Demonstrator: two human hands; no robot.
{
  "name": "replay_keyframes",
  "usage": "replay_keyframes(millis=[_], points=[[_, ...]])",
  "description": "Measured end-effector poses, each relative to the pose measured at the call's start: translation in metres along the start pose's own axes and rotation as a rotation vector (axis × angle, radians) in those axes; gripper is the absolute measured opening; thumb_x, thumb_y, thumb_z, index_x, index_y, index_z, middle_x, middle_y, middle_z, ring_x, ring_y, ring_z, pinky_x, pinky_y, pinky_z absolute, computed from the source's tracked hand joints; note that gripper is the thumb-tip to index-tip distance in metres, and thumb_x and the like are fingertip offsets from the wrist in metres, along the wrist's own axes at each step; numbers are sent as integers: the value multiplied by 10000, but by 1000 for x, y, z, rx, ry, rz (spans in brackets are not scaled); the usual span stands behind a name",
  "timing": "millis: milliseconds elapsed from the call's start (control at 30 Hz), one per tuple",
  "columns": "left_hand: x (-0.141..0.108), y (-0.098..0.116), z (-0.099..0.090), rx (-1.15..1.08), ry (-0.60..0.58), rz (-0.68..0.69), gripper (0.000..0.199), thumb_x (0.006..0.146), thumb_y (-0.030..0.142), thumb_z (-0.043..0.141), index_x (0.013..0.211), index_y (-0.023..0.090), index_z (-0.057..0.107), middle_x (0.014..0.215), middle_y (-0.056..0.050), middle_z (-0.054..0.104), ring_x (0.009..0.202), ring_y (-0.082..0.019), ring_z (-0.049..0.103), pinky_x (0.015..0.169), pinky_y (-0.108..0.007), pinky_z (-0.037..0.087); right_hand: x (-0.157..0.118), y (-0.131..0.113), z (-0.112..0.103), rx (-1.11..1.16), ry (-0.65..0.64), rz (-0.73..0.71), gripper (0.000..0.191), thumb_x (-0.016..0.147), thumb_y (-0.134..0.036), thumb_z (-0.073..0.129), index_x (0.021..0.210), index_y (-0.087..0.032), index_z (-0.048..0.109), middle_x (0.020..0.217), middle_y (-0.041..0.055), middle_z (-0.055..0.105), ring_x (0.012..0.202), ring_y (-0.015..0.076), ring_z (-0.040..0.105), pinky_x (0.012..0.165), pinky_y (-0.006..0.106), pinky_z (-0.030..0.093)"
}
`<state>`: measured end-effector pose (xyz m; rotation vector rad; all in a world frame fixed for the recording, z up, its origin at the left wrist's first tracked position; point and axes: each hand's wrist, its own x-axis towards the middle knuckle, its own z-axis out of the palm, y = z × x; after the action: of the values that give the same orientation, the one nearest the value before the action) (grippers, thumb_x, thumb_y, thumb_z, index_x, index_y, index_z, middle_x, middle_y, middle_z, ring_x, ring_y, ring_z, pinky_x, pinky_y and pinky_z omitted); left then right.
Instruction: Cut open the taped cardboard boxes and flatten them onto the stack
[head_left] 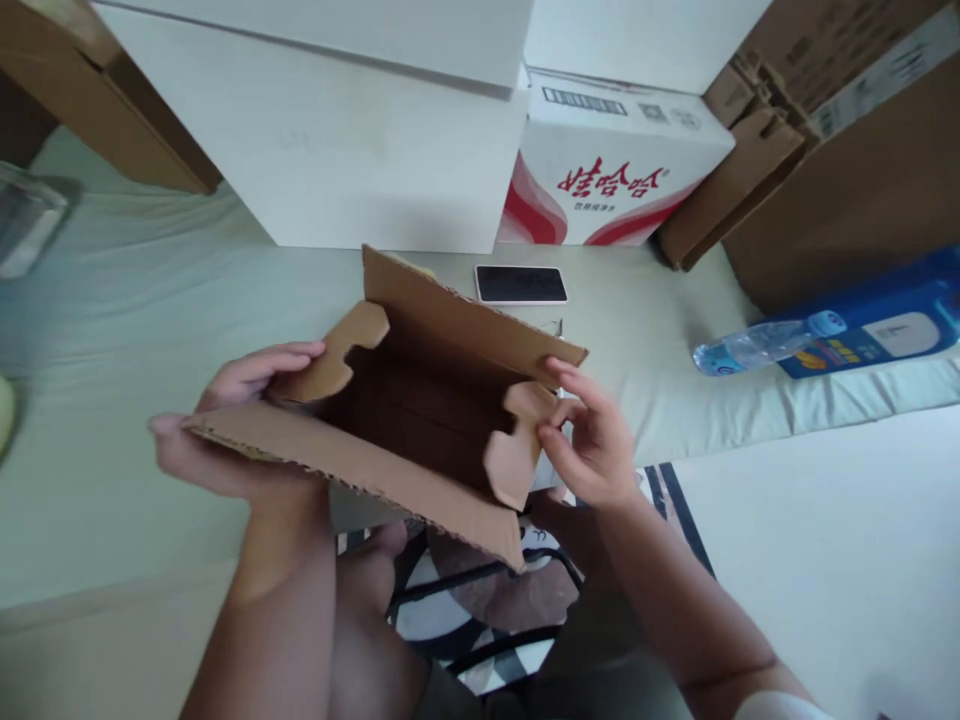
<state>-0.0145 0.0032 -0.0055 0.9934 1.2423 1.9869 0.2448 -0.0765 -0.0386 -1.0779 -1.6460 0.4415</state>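
Note:
An open cardboard box (427,420) with its flaps raised is held above my lap, tilted. Its inside is brown and shadowed, with no contents visible. My left hand (240,420) grips the left side, fingers on the notched left flap and thumb outside the near long flap. On the right, my right hand (589,430) pinches the notched right flap, one fingertip touching the far long flap. Just behind the box a phone (521,285) lies flat, dark screen up.
Large white boxes (360,150) and a red-and-white carton (607,170) stand behind. To the right are brown cardboard (847,190), a clear bottle (765,345) lying down and a blue package (892,330). A black-framed stool (480,580) is below.

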Motion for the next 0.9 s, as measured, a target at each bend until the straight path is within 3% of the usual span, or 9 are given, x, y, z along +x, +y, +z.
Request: replay_keyframes(millis=[67,133,200,267,367,500,667,900], points=[[-3,-4,6,7,-10,54,743,974,757,309,566,235,647,693,-89,676,775,-243,688,876,-389,547,-4,7,3,-53,126,-26,611,939,-266,730,1499,-407,531,1547,116,611,1007,228,758,730,386,656],[-7,-10,9,-15,9,107,639,1012,629,396,582,227,645,667,-75,653,742,-220,668,839,-364,535,-7,9,3,-73,216,-6,702,924,-365,765,1555,-419,462,1627,127,518,1207,287,713,937,487,661],[-10,-15,10,13,16,177,484,1011,463,489,632,210,652,674,-60,653,734,-203,660,790,-332,518,-9,7,1,-24,151,59,731,972,-415,714,1620,-416,376,1675,131,478,1435,330,609,1115,553,600],[-13,-18,9,80,-34,202,333,971,375,570,706,197,665,718,-50,672,736,-191,652,758,-315,508,-12,6,-3,39,-20,87,552,1057,-400,585,1589,-393,436,1644,121,535,1504,320,575,1187,561,557],[-15,-19,4,116,-111,123,176,893,359,719,871,185,707,823,-24,688,778,-170,635,805,-305,518,-18,9,-4,101,-131,74,351,1108,-447,434,1398,-349,607,1563,102,610,1493,327,592,1179,592,555],[-12,-19,-3,107,-192,94,188,869,274,807,1031,190,761,980,-22,737,904,-153,643,923,-289,511,-26,17,6,178,-19,77,429,1084,-612,359,1257,-337,639,1525,98,615,1433,350,622,1116,616,575],[-7,-16,-8,123,-356,128,117,914,165,747,973,196,844,1177,-70,796,1229,-206,696,1151,-346,490,-25,17,16,185,68,65,253,1059,-484,486,1179,-332,649,1431,85,643,1327,333,646,1058,560,554],[-2,-9,-15,251,-413,-38,39,878,248,778,864,249,815,1214,-76,785,1278,-269,741,1119,-383,595,-24,23,14,227,81,56,254,1036,-509,533,1177,-334,652,1365,78,687,1307,331,645,1044,513,532]])
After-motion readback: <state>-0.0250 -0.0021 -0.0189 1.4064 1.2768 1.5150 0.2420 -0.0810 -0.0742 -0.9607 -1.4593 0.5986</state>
